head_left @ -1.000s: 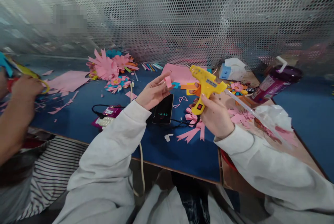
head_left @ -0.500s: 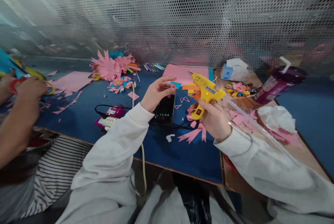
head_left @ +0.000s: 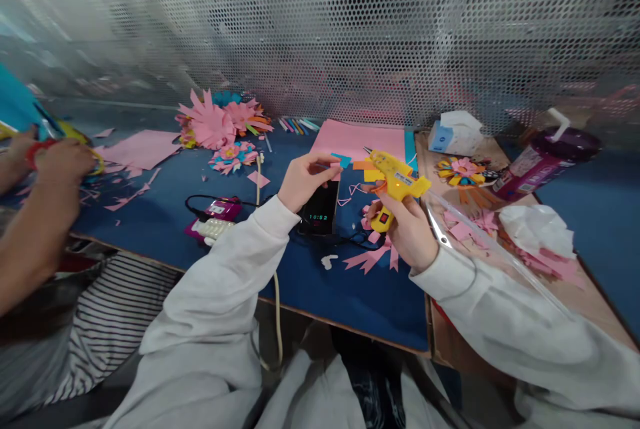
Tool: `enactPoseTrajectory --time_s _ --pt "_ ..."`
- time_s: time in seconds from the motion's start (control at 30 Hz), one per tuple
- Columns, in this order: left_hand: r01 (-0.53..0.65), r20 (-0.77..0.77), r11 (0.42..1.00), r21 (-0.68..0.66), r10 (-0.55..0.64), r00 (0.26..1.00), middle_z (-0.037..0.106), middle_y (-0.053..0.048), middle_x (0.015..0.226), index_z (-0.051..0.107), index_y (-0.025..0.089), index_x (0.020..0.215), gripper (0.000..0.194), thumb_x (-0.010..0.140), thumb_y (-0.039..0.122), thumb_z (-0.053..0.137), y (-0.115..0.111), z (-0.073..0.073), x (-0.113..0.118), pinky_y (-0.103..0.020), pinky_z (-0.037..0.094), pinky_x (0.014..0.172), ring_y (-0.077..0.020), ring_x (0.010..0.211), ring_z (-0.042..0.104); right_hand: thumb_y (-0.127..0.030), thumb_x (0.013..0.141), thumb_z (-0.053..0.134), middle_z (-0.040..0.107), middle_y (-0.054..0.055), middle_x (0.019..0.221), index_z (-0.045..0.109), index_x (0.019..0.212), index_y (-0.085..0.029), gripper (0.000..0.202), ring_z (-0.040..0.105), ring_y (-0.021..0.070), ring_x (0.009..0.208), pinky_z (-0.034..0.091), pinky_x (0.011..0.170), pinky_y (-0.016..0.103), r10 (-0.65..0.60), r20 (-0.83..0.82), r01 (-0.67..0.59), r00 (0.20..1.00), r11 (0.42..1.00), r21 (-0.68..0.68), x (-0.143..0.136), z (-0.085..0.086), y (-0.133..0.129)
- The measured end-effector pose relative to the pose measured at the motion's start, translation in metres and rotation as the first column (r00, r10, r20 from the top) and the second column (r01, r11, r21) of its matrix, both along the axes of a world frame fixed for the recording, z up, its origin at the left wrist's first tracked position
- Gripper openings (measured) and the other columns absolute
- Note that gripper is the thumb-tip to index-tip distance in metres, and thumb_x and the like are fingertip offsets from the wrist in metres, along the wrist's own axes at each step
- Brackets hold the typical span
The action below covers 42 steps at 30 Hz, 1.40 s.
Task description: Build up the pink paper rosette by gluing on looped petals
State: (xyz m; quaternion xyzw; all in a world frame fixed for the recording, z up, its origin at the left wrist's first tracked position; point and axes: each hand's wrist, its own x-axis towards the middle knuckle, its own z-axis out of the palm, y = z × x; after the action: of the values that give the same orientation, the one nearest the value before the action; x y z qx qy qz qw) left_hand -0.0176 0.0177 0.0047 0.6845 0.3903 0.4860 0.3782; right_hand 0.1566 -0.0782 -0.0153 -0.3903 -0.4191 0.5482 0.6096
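Note:
My left hand [head_left: 304,180] is closed in a pinch over the top end of a phone. A small blue paper piece [head_left: 342,160] and a bit of pink paper show at its fingertips; how they join is hard to make out. My right hand [head_left: 411,230] is wrapped round the handle of a yellow hot glue gun [head_left: 399,174], its nozzle pointing up and left. A long clear glue stick [head_left: 493,249] runs out of its back over my right sleeve. Below the gun lies a pink fringed paper piece [head_left: 367,259]. The phone [head_left: 319,210] reads 10:52.
Paper flowers [head_left: 213,123] stand at the back left. A pink sheet [head_left: 357,139] lies against the perforated metal panel. Rightward are a tissue box [head_left: 443,139], a purple cup [head_left: 543,162], scissors [head_left: 441,232] and scraps. A power strip [head_left: 215,229] is left; another person's hands [head_left: 63,165] hold scissors.
The view has shifted slightly. My right hand has turned the glue gun a little and lowered its nozzle slightly; the scissors beside my right wrist now show. My left hand keeps its pinch.

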Motion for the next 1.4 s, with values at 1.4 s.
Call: enactPoseTrajectory --time_s 1.4 --pt "-0.046 0.122 0.993 -0.105 0.059 0.991 0.067 -0.003 0.078 0.065 0.015 0.078 0.017 0.065 0.023 0.072 -0.004 0.005 0.003 -0.029 0.049 0.074 -0.0131 0.07 0.061 -0.049 0.085 0.047 0.044 -0.006 0.047 0.049 0.07 -0.019 0.033 0.043 0.0093 0.039 0.036 0.04 0.024 0.06 0.531 -0.067 0.845 0.998 -0.006 -0.003 -0.013 -0.007"
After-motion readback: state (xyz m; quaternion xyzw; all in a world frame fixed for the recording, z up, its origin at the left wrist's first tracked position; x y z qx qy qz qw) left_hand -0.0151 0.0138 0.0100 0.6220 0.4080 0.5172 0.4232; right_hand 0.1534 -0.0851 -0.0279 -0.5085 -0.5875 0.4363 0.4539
